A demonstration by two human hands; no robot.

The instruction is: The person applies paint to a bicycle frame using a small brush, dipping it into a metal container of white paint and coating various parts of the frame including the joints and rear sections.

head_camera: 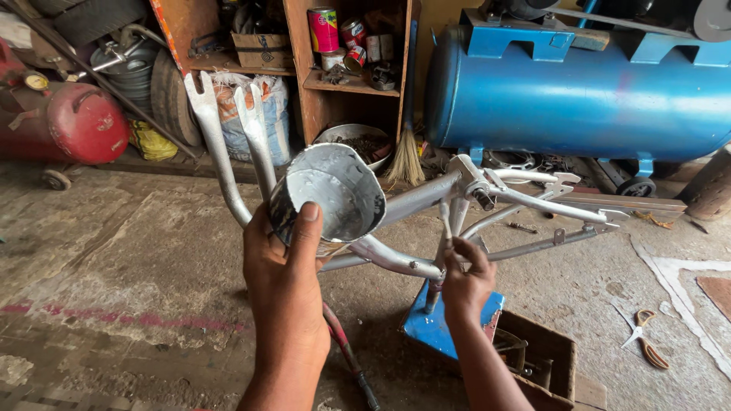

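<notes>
At the far left of the frame a red tank (76,122) lies on small wheels by the wall. Next to it, dark tyres (171,95) lean near a stuffed white sack (251,114).

In the lower middle, the left hand (285,278) is closed around a dented silver tin can (335,194). The thumb lies over the front of the can and the fingers wrap round the back. The open mouth of the can faces us. It looks silver inside, maybe with paint, but that is hard to tell.

Behind the can, in the middle of the frame, sits a silver-grey bike frame (426,194). Its two fork ends (228,99) stick up at the upper left. Its back end (579,213) points to the right. Above it is a wooden shelf (350,84) with tins, and a small broom (407,156) leans there.

A bit to the right, the right hand (464,281) is closed around a thin stick-like tool (445,228) that touches the bike frame. Under this hand is a blue stand (434,327), next to an open brown box (541,358) on the floor (114,266).

In the upper right lies a big blue tank (579,95). Scissors (647,339) lie on the floor at the lower right.
</notes>
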